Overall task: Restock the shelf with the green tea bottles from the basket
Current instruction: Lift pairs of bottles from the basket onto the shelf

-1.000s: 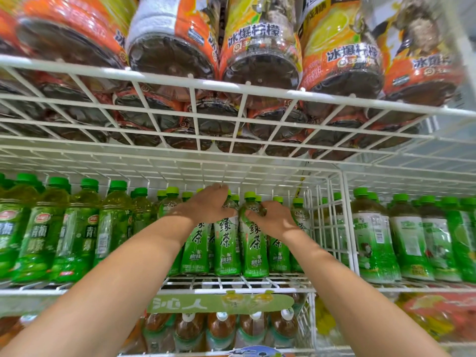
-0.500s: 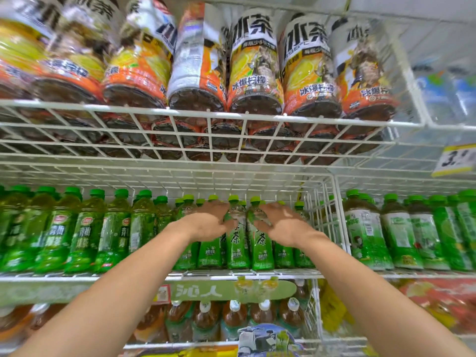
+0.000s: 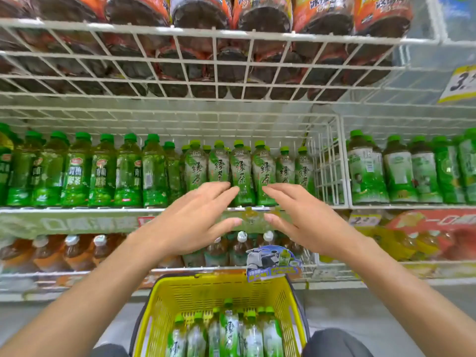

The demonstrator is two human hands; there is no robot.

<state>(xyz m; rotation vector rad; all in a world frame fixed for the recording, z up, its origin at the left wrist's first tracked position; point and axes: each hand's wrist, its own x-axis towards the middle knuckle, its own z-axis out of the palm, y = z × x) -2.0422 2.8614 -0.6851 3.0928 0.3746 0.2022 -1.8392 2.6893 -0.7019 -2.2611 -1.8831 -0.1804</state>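
Both hands have drawn back from the necks of the green tea bottles (image 3: 242, 173), and the view has dipped so that a yellow basket (image 3: 180, 295) now shows at the bottom edge. The left hand (image 3: 195, 222) and right hand (image 3: 304, 222) hover palm down in front of the shelf (image 3: 77, 209), fingers straight and spread wide, holding nothing. Their fingertips overlap the lower labels of the front bottles; whether they touch cannot be told.

The green tea bottles stand upright in rows at the shelf's front edge, just left of a white wire divider (image 3: 332, 166). Beside them to the left stands a row of plum green tea bottles (image 3: 77, 173); past the divider are white-labelled green bottles (image 3: 368, 173).

Below the hands, between the forearms, the basket holds unshelved bottles (image 3: 229, 333) of the same tea, caps up, crowded against its near side.

Overhead, a wire rack (image 3: 180, 32) carries orange-labelled iced tea bottles (image 3: 201, 11), seen from beneath. A yellow price tag (image 3: 461, 83) hangs at the right edge. On the lower shelf stand brown tea bottles with white caps (image 3: 240, 248), with a scooter-shaped card (image 3: 270, 261) at its front edge.
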